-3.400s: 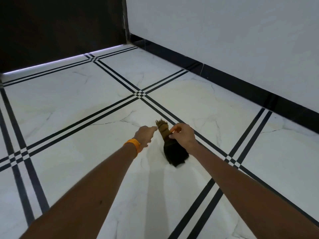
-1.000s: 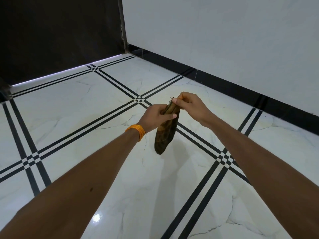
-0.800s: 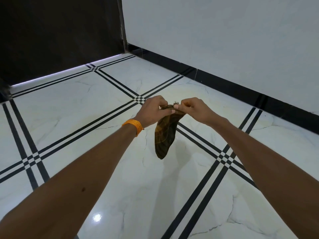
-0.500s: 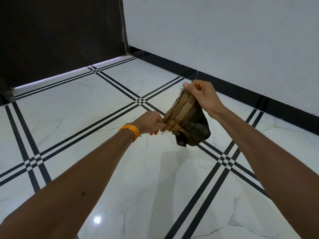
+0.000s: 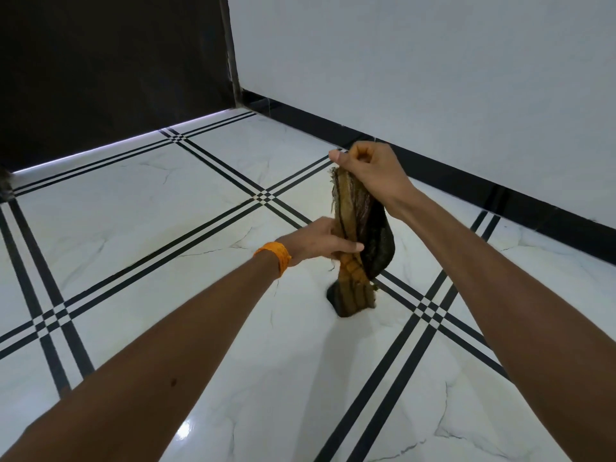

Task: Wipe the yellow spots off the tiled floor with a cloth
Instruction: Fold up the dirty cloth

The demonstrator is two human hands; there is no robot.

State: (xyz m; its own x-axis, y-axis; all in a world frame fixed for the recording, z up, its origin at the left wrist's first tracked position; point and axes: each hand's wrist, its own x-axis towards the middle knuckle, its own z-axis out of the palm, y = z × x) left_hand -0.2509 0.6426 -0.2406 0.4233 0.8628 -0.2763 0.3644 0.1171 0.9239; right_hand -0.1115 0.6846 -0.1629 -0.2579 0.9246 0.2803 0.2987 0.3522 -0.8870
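A brown and yellow striped cloth (image 5: 358,248) hangs in the air above the white tiled floor (image 5: 166,211). My right hand (image 5: 370,171) pinches its top edge, raised high. My left hand (image 5: 320,243), with an orange band at the wrist, grips the cloth around its middle, lower and to the left. The cloth's bottom end dangles loose below my left hand. A faint yellowish tint shows on the tile beyond the cloth; no sharp yellow spots are visible.
The floor has black double-line bands crossing at a junction (image 5: 265,196) ahead and another junction (image 5: 428,313) at the right. A white wall with a black skirting (image 5: 466,191) runs along the right. A dark panel (image 5: 110,68) stands at the back left.
My right hand has lifted the cloth's top higher and the cloth has stretched out lengthwise. My left hand has shifted from an edge to a grip around the cloth's middle.
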